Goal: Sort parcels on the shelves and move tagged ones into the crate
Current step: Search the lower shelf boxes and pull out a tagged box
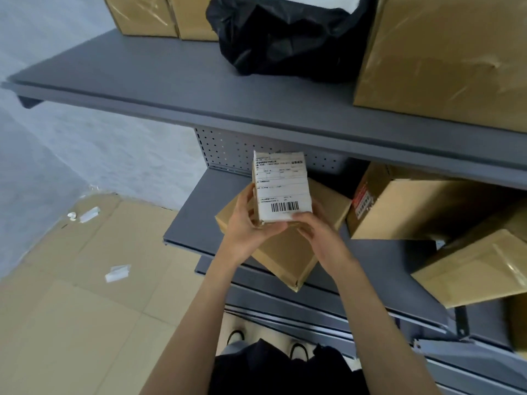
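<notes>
- The label print on the small parcel is too blurred to read.
- The big box and black bag are cut off by the frame's edge.

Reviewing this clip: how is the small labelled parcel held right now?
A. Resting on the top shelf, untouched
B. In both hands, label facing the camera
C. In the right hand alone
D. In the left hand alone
B: the left hand grips the parcel along its left edge and the right hand holds its lower right corner, with the barcode label turned toward the camera.
</notes>
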The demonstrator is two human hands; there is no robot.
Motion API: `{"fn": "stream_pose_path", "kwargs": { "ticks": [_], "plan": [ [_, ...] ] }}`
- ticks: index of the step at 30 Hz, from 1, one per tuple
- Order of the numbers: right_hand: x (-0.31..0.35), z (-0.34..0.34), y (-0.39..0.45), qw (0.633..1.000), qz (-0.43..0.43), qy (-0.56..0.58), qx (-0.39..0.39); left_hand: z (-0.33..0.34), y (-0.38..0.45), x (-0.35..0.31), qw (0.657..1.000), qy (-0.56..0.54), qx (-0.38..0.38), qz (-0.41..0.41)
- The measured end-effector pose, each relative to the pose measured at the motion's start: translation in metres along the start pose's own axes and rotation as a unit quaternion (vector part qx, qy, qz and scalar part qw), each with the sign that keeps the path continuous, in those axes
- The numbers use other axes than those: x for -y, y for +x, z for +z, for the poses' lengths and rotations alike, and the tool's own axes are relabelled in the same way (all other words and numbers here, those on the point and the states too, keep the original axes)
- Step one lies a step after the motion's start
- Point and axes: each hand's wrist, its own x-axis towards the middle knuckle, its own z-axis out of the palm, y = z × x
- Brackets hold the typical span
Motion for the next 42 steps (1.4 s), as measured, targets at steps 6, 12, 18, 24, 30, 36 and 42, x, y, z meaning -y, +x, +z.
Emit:
{"fn": "stream_pose_path", "kwargs": {
  "ticks": [6, 12, 18, 24, 30, 36, 42],
  "plan": [
    [-0.005, 0.030, 0.005, 0.996, 0.025, -0.085, -0.017, -0.034, 0.009, 0.016, 1.000, -0.013, 0.016, -0.011],
    [-0.004, 0.093, 0.044, 0.987, 0.012, -0.145, -0.068, -0.095, 0.038, 0.026, 1.000, 0.002, 0.014, -0.020],
    [-0.008, 0.148, 0.096, 0.972, -0.035, -0.210, -0.100, -0.158, 0.086, 0.034, 0.998, 0.050, 0.034, -0.031],
    [-0.034, 0.170, 0.137, 0.936, 0.016, -0.303, -0.176, -0.173, 0.123, 0.061, 0.987, 0.137, 0.064, -0.044],
    [-0.048, 0.173, 0.152, 0.938, 0.066, -0.302, -0.156, -0.169, 0.145, 0.097, 0.988, 0.131, 0.060, -0.054],
    [-0.039, 0.172, 0.150, 0.979, 0.097, -0.165, -0.068, -0.156, 0.160, 0.126, 0.984, 0.155, 0.048, -0.074],
    [-0.031, 0.130, 0.122, 0.926, 0.013, -0.182, -0.331, -0.132, 0.145, 0.103, 0.970, 0.224, -0.028, -0.086]
  ]
}}
